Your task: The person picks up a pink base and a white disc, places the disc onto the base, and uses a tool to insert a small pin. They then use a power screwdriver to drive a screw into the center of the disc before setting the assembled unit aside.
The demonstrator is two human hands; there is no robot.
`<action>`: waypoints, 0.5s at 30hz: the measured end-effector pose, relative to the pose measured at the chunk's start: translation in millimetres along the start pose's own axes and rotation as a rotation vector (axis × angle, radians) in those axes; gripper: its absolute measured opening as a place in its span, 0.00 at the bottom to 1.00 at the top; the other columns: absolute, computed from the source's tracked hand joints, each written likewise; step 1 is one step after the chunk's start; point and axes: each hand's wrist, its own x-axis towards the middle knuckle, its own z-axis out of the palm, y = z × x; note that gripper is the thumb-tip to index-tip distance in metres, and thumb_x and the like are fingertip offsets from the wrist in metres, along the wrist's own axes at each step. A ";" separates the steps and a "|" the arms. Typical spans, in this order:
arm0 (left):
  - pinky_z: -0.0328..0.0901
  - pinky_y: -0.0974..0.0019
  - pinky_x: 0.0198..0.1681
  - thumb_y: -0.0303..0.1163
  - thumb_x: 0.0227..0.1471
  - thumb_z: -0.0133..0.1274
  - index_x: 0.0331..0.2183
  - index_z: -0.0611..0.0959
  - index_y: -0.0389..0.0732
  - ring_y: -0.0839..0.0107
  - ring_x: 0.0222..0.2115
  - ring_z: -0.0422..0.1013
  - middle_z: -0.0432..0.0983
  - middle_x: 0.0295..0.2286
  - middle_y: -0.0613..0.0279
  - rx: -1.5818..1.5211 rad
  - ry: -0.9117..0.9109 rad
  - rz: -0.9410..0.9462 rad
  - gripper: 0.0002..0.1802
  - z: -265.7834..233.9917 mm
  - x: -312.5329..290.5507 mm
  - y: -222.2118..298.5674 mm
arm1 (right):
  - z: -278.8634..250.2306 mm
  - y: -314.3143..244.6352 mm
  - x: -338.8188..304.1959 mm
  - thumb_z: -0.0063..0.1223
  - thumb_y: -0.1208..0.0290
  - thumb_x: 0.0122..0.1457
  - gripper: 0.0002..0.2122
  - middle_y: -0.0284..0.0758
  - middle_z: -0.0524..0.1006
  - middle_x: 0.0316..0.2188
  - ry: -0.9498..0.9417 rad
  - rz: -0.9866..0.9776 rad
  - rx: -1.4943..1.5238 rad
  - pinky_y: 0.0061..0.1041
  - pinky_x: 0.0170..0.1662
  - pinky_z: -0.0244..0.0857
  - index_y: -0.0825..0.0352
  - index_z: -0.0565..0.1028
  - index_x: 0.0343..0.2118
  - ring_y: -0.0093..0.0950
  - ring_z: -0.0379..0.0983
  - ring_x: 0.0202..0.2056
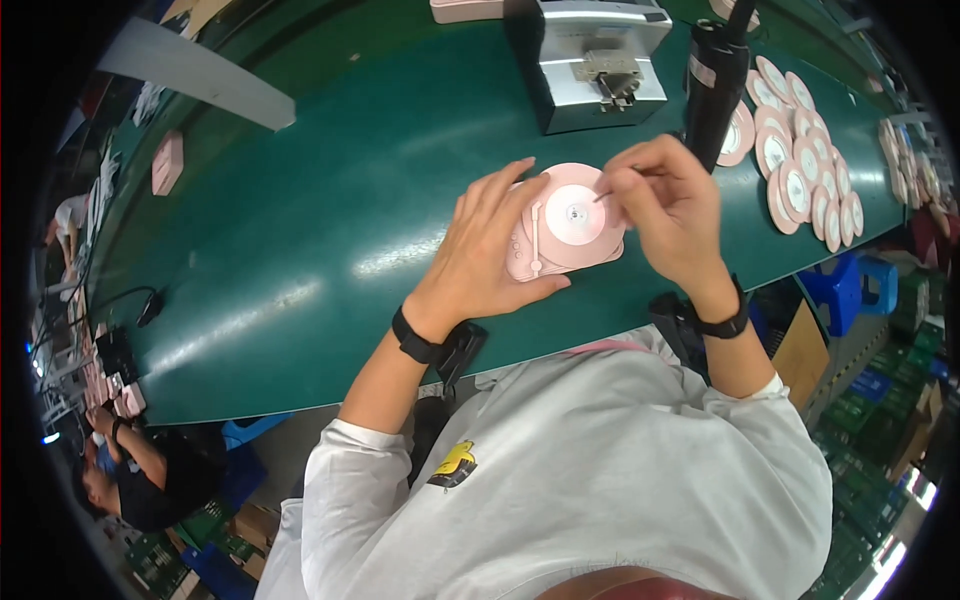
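Observation:
A pink record-player-shaped device (562, 256) with a round disc and white centre label (572, 230) lies on the green table. My left hand (478, 245) grips it along its left side, fingers at the far edge and thumb by the near edge. Over the right part of the disc, my right hand (668, 205) is closed in a pinch. A thin, dark, pin-like piece (602, 197) sticks out from its fingertips toward the label; its exact kind is too small to tell.
Beyond the device stands a silver and black machine (600, 95). A black cylindrical tool (712, 90) rises near my right hand. Several pink discs (800, 160) lie at the right. A pink block (168, 163) rests far left, and another person (150, 470) sits at lower left.

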 end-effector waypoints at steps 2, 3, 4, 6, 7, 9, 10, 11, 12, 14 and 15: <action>0.56 0.46 0.62 0.44 0.31 0.76 0.61 0.70 0.38 0.43 0.61 0.60 0.62 0.61 0.45 -0.012 -0.015 -0.027 0.55 -2.8 -2.2 -2.4 | 4.1 15.0 0.0 0.52 0.78 0.68 0.05 0.39 0.79 0.33 -0.072 -0.009 -0.018 0.17 0.29 0.67 0.73 0.70 0.35 0.18 0.73 0.26; 0.56 0.46 0.63 0.44 0.31 0.76 0.61 0.70 0.37 0.44 0.61 0.60 0.62 0.62 0.44 -0.017 -0.022 -0.040 0.56 -3.2 -2.7 -3.3 | 3.7 18.8 -1.6 0.52 0.78 0.68 0.05 0.39 0.79 0.33 -0.069 -0.003 -0.024 0.17 0.29 0.67 0.73 0.70 0.35 0.18 0.73 0.26; 0.56 0.46 0.63 0.44 0.31 0.76 0.61 0.70 0.37 0.44 0.61 0.60 0.62 0.62 0.44 -0.025 -0.023 -0.039 0.56 -2.9 -2.9 -4.0 | 3.1 21.8 -2.8 0.52 0.78 0.68 0.05 0.40 0.80 0.32 -0.080 0.011 0.003 0.17 0.29 0.68 0.72 0.69 0.35 0.19 0.74 0.26; 0.56 0.46 0.63 0.45 0.32 0.75 0.61 0.70 0.37 0.44 0.61 0.59 0.62 0.62 0.44 -0.007 -0.028 -0.022 0.56 -3.4 -4.0 -5.2 | 3.6 27.1 -5.1 0.53 0.77 0.68 0.07 0.42 0.80 0.31 -0.110 0.035 0.061 0.18 0.31 0.70 0.71 0.68 0.33 0.20 0.76 0.28; 0.56 0.46 0.63 0.45 0.33 0.75 0.61 0.70 0.36 0.44 0.61 0.59 0.62 0.62 0.45 0.006 -0.029 -0.017 0.56 -4.0 -5.0 -5.4 | 4.7 30.7 -6.7 0.53 0.77 0.68 0.07 0.42 0.80 0.31 -0.115 0.037 0.061 0.18 0.31 0.70 0.71 0.68 0.33 0.20 0.76 0.28; 0.56 0.47 0.63 0.46 0.33 0.75 0.61 0.69 0.36 0.44 0.61 0.59 0.62 0.62 0.45 0.008 -0.024 -0.015 0.56 -3.8 -6.0 -5.5 | 6.3 38.7 -10.2 0.53 0.77 0.68 0.07 0.43 0.80 0.32 -0.097 0.018 0.053 0.18 0.31 0.71 0.71 0.68 0.33 0.20 0.76 0.28; 0.56 0.47 0.63 0.46 0.34 0.75 0.61 0.69 0.36 0.45 0.61 0.59 0.63 0.61 0.45 0.012 -0.022 -0.009 0.55 -3.3 -6.0 -5.4 | 6.5 40.6 -11.0 0.52 0.77 0.68 0.07 0.43 0.80 0.32 -0.087 0.009 0.050 0.19 0.32 0.72 0.71 0.68 0.33 0.21 0.77 0.28; 0.56 0.47 0.63 0.46 0.34 0.74 0.61 0.69 0.36 0.45 0.62 0.59 0.63 0.61 0.46 0.016 -0.022 -0.003 0.55 -3.4 -6.3 -5.8 | 7.2 41.5 -11.6 0.52 0.77 0.68 0.07 0.43 0.80 0.32 -0.090 0.009 0.051 0.19 0.32 0.72 0.71 0.68 0.33 0.21 0.77 0.28; 0.56 0.47 0.63 0.46 0.34 0.74 0.61 0.69 0.36 0.45 0.62 0.59 0.63 0.61 0.46 0.017 -0.020 -0.005 0.55 -3.5 -6.5 -6.1 | 7.8 41.8 -12.9 0.52 0.77 0.68 0.07 0.43 0.80 0.32 -0.087 0.004 0.043 0.19 0.32 0.72 0.71 0.68 0.33 0.21 0.77 0.28; 0.56 0.48 0.63 0.46 0.34 0.74 0.61 0.69 0.36 0.46 0.62 0.59 0.64 0.61 0.47 0.021 -0.017 -0.004 0.55 -3.6 -6.3 -6.1 | 9.5 41.8 -15.7 0.52 0.78 0.68 0.06 0.43 0.80 0.32 -0.079 -0.008 0.028 0.20 0.32 0.73 0.71 0.69 0.33 0.22 0.78 0.29; 0.56 0.48 0.63 0.46 0.34 0.74 0.61 0.69 0.36 0.47 0.62 0.59 0.64 0.61 0.48 0.022 -0.015 -0.003 0.55 -3.8 -6.2 -6.4 | 11.1 41.3 -16.8 0.52 0.78 0.68 0.06 0.43 0.80 0.32 -0.081 -0.007 0.030 0.20 0.32 0.73 0.71 0.69 0.33 0.22 0.78 0.29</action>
